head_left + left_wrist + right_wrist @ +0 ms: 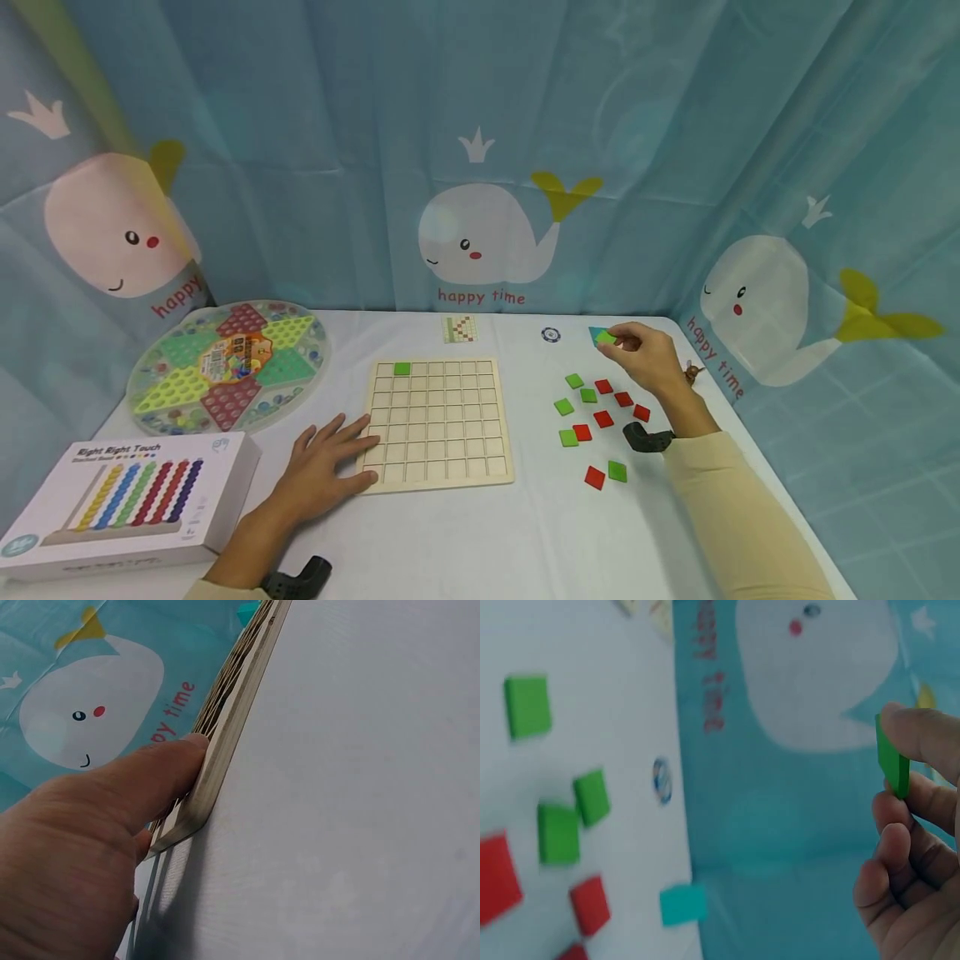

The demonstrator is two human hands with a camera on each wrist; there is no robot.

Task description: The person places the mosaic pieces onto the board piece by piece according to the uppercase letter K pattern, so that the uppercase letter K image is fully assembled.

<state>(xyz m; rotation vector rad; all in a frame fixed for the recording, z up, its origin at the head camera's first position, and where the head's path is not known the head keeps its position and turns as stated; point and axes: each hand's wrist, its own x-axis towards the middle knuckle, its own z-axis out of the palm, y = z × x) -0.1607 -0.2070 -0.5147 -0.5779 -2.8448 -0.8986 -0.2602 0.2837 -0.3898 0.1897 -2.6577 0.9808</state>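
Between thumb and fingertips my right hand (641,358) pinches a green square tile (894,759), held up near the table's far right. Just behind it in the head view lies a teal square (682,904). My left hand (327,468) rests with spread fingers along the left edge of a wooden grid board (437,485), its thumb (176,754) at the near left corner. One green tile (402,368) sits in the board's top row, second cell from the left. Loose green tiles (563,407) and red tiles (603,419), several of each, lie scattered right of the board.
A small pattern card (460,328) and a round chip (551,335) lie at the back. At the left are a round star-patterned game board (228,367) and a white bead-game box (135,508). A small brown object (692,372) lies beyond my right wrist. A whale-print curtain (345,167) surrounds the table.
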